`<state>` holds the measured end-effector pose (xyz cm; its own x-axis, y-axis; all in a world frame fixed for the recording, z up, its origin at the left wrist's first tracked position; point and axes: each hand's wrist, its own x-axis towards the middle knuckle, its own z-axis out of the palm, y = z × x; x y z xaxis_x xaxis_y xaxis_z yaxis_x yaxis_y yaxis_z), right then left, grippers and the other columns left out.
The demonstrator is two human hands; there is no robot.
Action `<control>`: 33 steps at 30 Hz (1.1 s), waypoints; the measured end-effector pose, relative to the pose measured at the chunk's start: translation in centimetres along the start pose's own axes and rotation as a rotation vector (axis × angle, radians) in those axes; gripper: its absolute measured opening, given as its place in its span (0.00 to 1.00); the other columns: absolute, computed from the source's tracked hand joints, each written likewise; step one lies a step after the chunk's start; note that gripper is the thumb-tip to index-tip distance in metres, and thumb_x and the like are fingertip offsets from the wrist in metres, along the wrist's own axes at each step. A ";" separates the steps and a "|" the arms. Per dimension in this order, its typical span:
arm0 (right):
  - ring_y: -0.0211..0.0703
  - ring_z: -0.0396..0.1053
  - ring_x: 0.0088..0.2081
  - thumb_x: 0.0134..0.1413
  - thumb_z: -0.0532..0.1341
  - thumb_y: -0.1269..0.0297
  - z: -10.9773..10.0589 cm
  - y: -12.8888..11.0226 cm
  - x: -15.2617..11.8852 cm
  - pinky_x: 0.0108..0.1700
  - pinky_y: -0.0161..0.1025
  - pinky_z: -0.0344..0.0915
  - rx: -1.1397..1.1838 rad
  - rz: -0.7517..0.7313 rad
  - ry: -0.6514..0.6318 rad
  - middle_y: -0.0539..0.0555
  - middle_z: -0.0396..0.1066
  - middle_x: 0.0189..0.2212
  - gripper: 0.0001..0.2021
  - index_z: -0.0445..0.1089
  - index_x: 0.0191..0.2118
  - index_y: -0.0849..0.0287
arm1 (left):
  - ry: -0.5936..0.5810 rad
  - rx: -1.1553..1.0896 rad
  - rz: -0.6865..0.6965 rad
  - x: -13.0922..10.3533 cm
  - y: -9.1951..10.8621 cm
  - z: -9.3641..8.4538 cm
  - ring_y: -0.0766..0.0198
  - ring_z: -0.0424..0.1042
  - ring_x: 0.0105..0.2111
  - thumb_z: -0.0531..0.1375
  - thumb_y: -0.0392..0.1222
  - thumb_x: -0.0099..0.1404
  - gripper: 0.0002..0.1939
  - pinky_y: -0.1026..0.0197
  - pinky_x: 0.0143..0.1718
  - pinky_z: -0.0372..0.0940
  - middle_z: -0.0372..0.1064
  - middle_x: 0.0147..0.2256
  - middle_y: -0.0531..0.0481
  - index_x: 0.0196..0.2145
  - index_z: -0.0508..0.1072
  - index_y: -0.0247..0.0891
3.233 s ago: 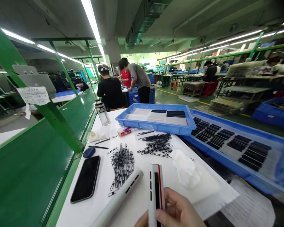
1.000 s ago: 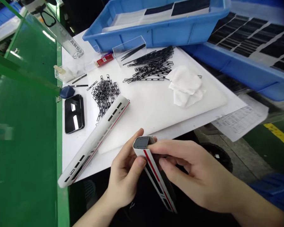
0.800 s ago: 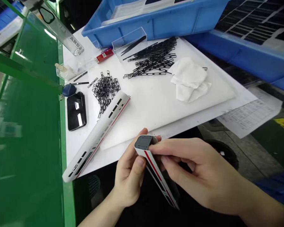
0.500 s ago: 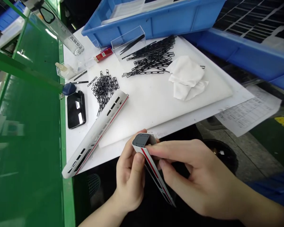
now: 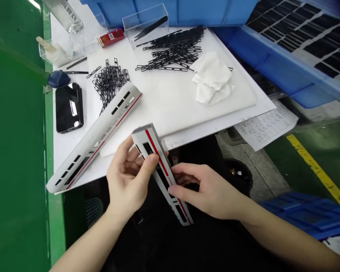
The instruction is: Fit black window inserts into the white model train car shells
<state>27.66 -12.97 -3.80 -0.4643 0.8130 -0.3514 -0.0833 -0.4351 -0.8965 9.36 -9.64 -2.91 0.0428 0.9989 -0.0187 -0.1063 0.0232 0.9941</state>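
A white model train car shell (image 5: 152,140) with a red stripe and dark window openings slants below the table's front edge. My left hand (image 5: 129,175) grips its upper part, thumb on the side wall and fingers behind. Lower down, my right hand (image 5: 200,189) pinches the shell's edge between thumb and fingers; what its curled fingertips touch inside is hidden. A second white train shell (image 5: 102,130), also red-striped, lies on the table to the left. Behind it sits a heap of short black window frames (image 5: 109,81), with longer black strips (image 5: 175,51) piled farther back.
A crumpled white cloth (image 5: 212,77) lies on the white mat (image 5: 164,102). Around the mat are a black phone (image 5: 69,107), a red box (image 5: 111,37) and a clear tray (image 5: 146,22) with tweezers. Blue bins (image 5: 181,13) stand behind; a green panel (image 5: 14,151) borders the left.
The shell in my hands has turned so its striped side faces me more. My right hand has moved from its top end down to its lower half. The camera view has shifted.
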 end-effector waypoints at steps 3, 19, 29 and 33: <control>0.32 0.68 0.30 0.63 0.69 0.65 0.6 0.0 -0.3 0.32 0.29 0.66 -0.053 0.027 0.039 0.44 0.71 0.29 0.05 0.75 0.36 0.59 | 0.086 0.051 0.105 0.9 1.2 0.5 0.54 0.84 0.45 0.70 0.36 0.68 0.21 0.53 0.45 0.82 0.82 0.50 0.48 0.57 0.77 0.45; 0.39 0.69 0.34 0.65 0.67 0.63 -0.4 -4.1 1.2 0.35 0.35 0.66 -0.213 -0.003 -0.039 0.48 0.72 0.31 0.06 0.73 0.36 0.58 | -0.042 0.023 0.050 3.6 4.5 -0.1 0.54 0.81 0.51 0.72 0.32 0.64 0.32 0.55 0.50 0.81 0.80 0.55 0.46 0.63 0.72 0.44; 0.38 0.68 0.33 0.62 0.67 0.67 -0.2 -5.2 1.9 0.33 0.33 0.66 -0.172 0.027 -0.145 0.49 0.73 0.35 0.02 0.73 0.38 0.59 | -0.068 0.002 -0.062 3.1 4.6 -1.6 0.49 0.84 0.49 0.73 0.34 0.63 0.39 0.50 0.50 0.81 0.80 0.56 0.45 0.67 0.65 0.51; 0.38 0.67 0.32 0.64 0.64 0.67 0.2 -5.6 2.3 0.32 0.34 0.64 -0.271 0.018 -0.122 0.50 0.73 0.32 0.04 0.73 0.37 0.58 | -0.126 -0.032 -0.155 3.0 4.7 -2.1 0.48 0.86 0.44 0.71 0.35 0.66 0.39 0.52 0.43 0.84 0.81 0.53 0.44 0.69 0.62 0.51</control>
<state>26.87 -8.69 0.47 -0.5676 0.7462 -0.3479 0.1571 -0.3166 -0.9355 6.95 -6.40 1.46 0.1844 0.9704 -0.1557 -0.1199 0.1795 0.9764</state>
